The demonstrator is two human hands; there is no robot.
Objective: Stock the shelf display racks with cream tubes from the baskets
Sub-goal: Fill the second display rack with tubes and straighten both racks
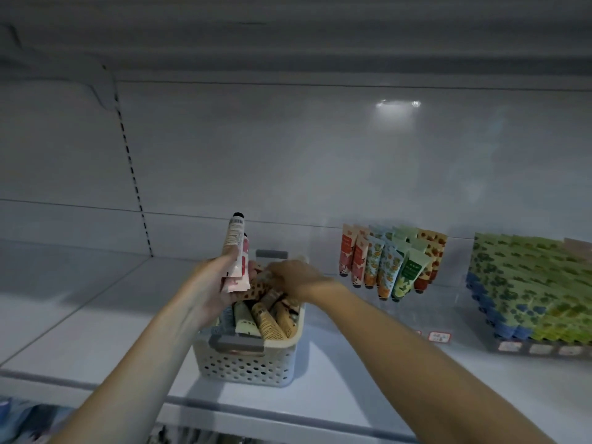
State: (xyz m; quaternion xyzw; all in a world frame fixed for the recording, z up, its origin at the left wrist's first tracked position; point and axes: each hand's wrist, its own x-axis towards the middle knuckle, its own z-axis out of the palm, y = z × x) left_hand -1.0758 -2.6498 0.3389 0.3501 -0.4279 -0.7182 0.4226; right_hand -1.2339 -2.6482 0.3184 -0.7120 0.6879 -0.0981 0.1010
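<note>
Fingers [228, 258] of the left hand [211, 285] curl round some pink tubes [236, 245], held upright mid-frame. The right hand [294, 278] reaches down into the basket [246, 363]; its fingers are too blurry to tell. The basket sits near the front edge of the shelf [80, 315], which is bare on the left. Stocked tubes [390, 261] stand on the right.

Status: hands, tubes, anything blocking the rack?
Left hand grips pink tubes, caps up. Right hand in the basket among tubes, grip blurred. Nothing stands between basket and rack.
</note>
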